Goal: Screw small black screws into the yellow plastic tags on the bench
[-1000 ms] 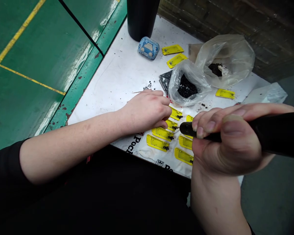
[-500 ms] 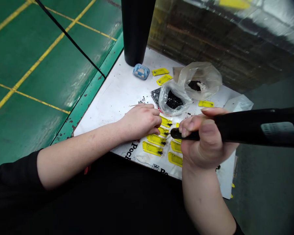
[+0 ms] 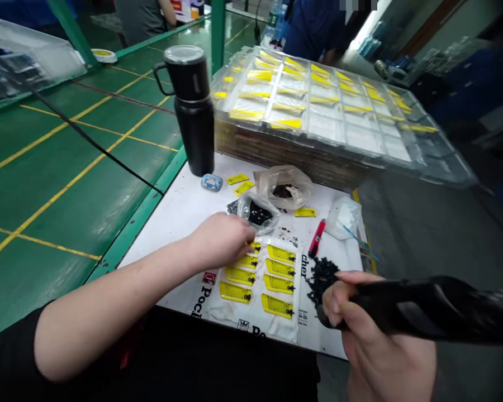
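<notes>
My left hand (image 3: 224, 239) is curled, fingertips low over the top of the left column of yellow plastic pieces (image 3: 240, 276). What its fingers pinch, if anything, is hidden. Two columns of these pieces lie on a white printed sheet (image 3: 257, 321), each showing a small black part at its right end. My right hand (image 3: 377, 329) wraps round a black electric screwdriver (image 3: 419, 307), held right of the columns with its front end by a pile of small black parts (image 3: 323, 276). A clear bag of tiny black pieces (image 3: 257, 213) stands just beyond my left hand.
A second open bag (image 3: 287, 187), loose yellow pieces (image 3: 305, 213), a red utility knife (image 3: 317, 238) and a blue tin (image 3: 212, 182) are on the table. A black mug-topped flask (image 3: 195, 134) stands behind. Stacked clear trays (image 3: 327, 106) rise at the back; people are beyond.
The view has tilted up, bringing the trays and background into sight. The screwdriver has moved away from the yellow pieces to the right. My left hand stays by the left column.
</notes>
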A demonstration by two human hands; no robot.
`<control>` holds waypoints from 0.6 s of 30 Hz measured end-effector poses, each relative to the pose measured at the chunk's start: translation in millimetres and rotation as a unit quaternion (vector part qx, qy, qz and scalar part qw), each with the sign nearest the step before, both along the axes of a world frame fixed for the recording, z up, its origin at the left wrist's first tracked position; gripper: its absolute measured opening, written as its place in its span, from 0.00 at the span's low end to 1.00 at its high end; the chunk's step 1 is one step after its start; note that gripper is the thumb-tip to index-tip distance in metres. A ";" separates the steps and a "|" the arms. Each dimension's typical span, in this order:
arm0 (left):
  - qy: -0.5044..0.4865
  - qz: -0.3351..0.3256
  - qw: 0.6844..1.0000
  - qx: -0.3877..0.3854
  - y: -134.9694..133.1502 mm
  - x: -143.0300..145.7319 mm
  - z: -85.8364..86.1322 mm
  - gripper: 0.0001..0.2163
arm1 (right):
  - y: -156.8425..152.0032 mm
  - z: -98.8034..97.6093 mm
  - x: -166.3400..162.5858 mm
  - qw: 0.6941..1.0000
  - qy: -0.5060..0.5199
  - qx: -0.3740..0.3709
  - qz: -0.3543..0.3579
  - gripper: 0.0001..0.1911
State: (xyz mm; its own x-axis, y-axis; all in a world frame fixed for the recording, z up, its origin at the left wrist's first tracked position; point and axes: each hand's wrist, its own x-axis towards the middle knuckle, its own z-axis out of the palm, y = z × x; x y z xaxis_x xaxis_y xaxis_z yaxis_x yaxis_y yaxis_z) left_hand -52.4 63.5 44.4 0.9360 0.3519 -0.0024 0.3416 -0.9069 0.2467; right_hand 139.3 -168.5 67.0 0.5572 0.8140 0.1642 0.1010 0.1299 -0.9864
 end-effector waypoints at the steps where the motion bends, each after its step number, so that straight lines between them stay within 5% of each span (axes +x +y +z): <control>1: -0.011 0.019 0.999 0.025 6.1 7.8 1.8 0.09 | -4.4 -3.4 1.6 1.000 0.001 -0.001 0.004 0.16; 9: 0.015 0.064 0.994 0.090 31.6 66.6 -18.5 0.07 | -25.4 -11.5 -3.8 0.998 0.038 -0.049 0.013 0.18; 18: 0.010 0.095 0.992 0.087 30.3 61.6 -12.9 0.12 | -29.6 -8.3 -0.5 0.997 0.020 -0.064 -0.028 0.19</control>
State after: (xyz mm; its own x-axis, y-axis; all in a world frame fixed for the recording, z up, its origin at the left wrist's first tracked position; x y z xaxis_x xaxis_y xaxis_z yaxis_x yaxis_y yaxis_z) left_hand 9.1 93.7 31.5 0.8532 0.5187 0.0553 0.5138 -0.8539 0.0828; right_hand 138.7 -198.1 58.7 0.6058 0.7947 0.0380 0.0656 -0.0023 -0.9978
